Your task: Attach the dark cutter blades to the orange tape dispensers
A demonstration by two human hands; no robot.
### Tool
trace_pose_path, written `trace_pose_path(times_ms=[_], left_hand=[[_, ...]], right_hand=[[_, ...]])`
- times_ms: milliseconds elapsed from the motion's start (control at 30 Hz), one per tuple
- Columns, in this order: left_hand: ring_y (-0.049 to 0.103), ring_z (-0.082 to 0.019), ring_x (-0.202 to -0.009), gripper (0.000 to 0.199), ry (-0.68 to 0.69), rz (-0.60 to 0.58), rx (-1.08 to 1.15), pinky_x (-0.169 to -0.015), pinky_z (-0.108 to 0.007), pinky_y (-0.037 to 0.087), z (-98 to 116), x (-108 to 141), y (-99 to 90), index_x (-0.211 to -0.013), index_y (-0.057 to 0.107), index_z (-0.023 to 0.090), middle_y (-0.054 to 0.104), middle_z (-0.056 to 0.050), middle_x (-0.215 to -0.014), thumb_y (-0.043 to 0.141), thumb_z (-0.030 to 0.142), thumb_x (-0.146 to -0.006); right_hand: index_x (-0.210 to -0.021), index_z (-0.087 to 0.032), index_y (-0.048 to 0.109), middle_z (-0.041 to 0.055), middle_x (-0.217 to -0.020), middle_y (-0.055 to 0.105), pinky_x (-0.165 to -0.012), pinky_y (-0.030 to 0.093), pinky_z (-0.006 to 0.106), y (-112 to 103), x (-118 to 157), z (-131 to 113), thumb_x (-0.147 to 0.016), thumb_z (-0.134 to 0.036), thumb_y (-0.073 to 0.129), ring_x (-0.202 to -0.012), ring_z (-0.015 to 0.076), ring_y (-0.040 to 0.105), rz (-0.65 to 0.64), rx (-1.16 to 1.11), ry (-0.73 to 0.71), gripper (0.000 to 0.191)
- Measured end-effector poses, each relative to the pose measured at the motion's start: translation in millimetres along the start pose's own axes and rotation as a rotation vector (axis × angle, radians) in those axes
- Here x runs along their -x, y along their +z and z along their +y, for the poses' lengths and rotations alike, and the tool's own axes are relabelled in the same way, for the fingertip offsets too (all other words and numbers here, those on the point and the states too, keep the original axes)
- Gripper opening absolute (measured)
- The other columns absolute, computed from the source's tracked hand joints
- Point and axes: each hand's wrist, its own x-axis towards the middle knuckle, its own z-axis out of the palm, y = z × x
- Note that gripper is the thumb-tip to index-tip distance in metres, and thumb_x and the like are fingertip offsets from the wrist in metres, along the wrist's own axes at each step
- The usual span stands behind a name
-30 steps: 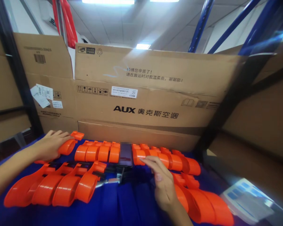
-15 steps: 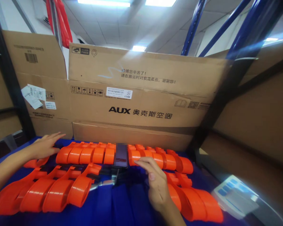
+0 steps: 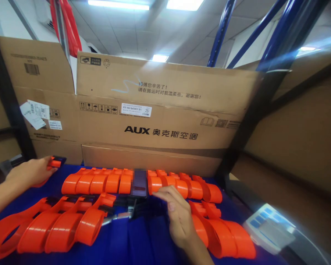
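Note:
At the left, my left hand (image 3: 30,172) is closed around an orange plastic loop (image 3: 55,162) with a dark tip poking out past the fingers. Part of that loop shows below the hand. My right hand (image 3: 178,217) hovers right of centre with its fingers stretched out and holding nothing. Its fingertips are close to the back row of orange loops (image 3: 168,182); I cannot tell whether they touch. More orange loops (image 3: 63,230) with black pieces lie front left, and several others (image 3: 223,237) lie front right.
A phone-like dark device (image 3: 139,184) stands mid-row above a metal clamp or bracket (image 3: 118,215). The blue cloth surface (image 3: 143,239) ends at a cardboard wall (image 3: 160,147). A white device with blue keys (image 3: 269,226) sits right, beside a dark rack post (image 3: 245,121).
My left hand has moved a little left and closed on an orange loop, whose dark end now shows past the fingers. The right hand keeps nearly the same pose.

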Motion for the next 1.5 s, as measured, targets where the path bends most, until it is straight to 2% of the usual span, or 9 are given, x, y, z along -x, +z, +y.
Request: trace_pose_path(times_ms=[100, 267, 500, 600, 800, 933, 1033, 1200, 1500], left_hand=[[0.069, -0.038, -0.098, 0.067, 0.015, -0.046, -0.31, -0.082, -0.043, 0.05, 38.4, 11.8, -35.6, -0.142, 0.054, 0.017, 0.074, -0.014, -0.108, 0.038, 0.062, -0.095], [0.067, -0.035, -0.106, 0.059, 0.218, 0.239, -0.123, -0.092, -0.045, 0.048, 124.3, 65.1, -57.6, -0.133, 0.059, 0.019, 0.067, -0.011, -0.127, 0.04, 0.063, -0.098], [0.069, -0.031, -0.104, 0.029, 0.634, 0.098, 0.528, -0.096, -0.043, 0.049, 216.7, 138.1, 1.0, -0.107, 0.073, 0.031, 0.076, -0.004, -0.112, 0.067, 0.052, -0.088], [0.07, -0.034, -0.103, 0.028, 0.635, 0.016, 0.749, -0.096, -0.047, 0.049, 239.8, 158.4, 26.2, -0.108, 0.075, 0.034, 0.077, -0.005, -0.11, 0.076, 0.045, -0.082], [0.065, -0.036, -0.117, 0.067, 0.471, -0.106, 1.023, -0.1, -0.049, 0.048, 258.0, 176.4, 39.6, -0.143, 0.058, 0.037, 0.07, -0.009, -0.132, 0.081, 0.041, -0.08], [0.071, -0.03, -0.099, 0.057, 0.365, -0.235, 1.235, -0.082, -0.04, 0.055, 267.1, 170.3, 41.5, -0.14, 0.061, 0.034, 0.072, -0.01, -0.126, 0.075, 0.044, -0.086], [0.069, -0.03, -0.111, 0.051, 0.325, -0.305, 1.397, -0.093, -0.04, 0.054, 278.6, 160.6, 53.6, -0.135, 0.065, 0.031, 0.072, -0.009, -0.128, 0.074, 0.043, -0.087], [0.062, -0.033, -0.129, 0.052, 0.342, -0.445, 1.651, -0.108, -0.043, 0.049, 292.8, 152.4, 77.1, -0.133, 0.068, 0.026, 0.071, -0.01, -0.135, 0.078, 0.041, -0.084], [0.068, -0.03, -0.121, 0.047, 0.134, -0.416, 1.806, -0.104, -0.039, 0.053, 277.8, 169.5, 90.0, -0.13, 0.065, 0.03, 0.072, -0.008, -0.132, 0.076, 0.041, -0.086]], right_hand=[[-0.115, -0.021, 0.074, 0.01, -0.103, 0.068, -0.081, 0.052, 0.04, -0.4, -1.1, -2.2, -0.11, -0.039, 0.032, -0.094, 0.0245, 0.065, 0.011, 0.009, -0.017, 0.046], [-0.111, -0.02, 0.074, 0.0101, -0.1, 0.071, -0.082, 0.054, 0.041, 1.1, -3.4, -7.0, -0.107, -0.032, 0.042, -0.092, 0.0249, 0.066, 0.016, 0.059, 0.012, 0.035], [-0.124, -0.022, 0.071, 0.0118, -0.116, 0.075, -0.097, 0.055, 0.044, 15.3, -7.6, -1.1, -0.101, -0.035, 0.058, -0.107, 0.0284, 0.069, 0.035, 0.112, 0.235, 0.03], [-0.111, -0.02, 0.076, 0.0095, -0.104, 0.077, -0.086, 0.058, 0.037, 18.7, -8.1, 2.5, -0.101, -0.04, 0.059, -0.093, 0.0258, 0.071, -0.032, 0.065, 0.311, 0.028], [-0.115, -0.018, 0.074, 0.0079, -0.102, 0.078, -0.089, 0.059, 0.039, 20.2, -10.3, 3.9, -0.101, -0.046, 0.059, -0.093, 0.0257, 0.071, 0.053, -0.254, 0.448, 0.034], [-0.122, -0.021, 0.074, 0.0092, -0.113, 0.078, -0.104, 0.052, 0.049, 22.1, -13.6, 0.2, -0.099, -0.048, 0.061, -0.105, 0.0291, 0.071, 0.109, -0.4, 0.46, 0.037], [-0.124, -0.022, 0.074, 0.0094, -0.112, 0.078, -0.106, 0.05, 0.053, 23.8, -14.6, -2.4, -0.098, -0.049, 0.062, -0.104, 0.0299, 0.072, 0.165, -0.419, 0.493, 0.039], [-0.13, -0.021, 0.07, 0.0107, -0.109, 0.078, -0.091, 0.059, 0.046, 23.2, -15.3, -4.6, -0.099, -0.052, 0.06, -0.099, 0.0293, 0.072, 0.124, -0.472, 0.556, 0.045], [-0.123, -0.02, 0.067, -0.0001, -0.075, 0.067, -0.067, 0.052, 0.028, 29.4, 0.7, 1.5, -0.098, -0.05, 0.062, -0.07, 0.0176, 0.062, 0.081, -0.375, 0.623, 0.039]])
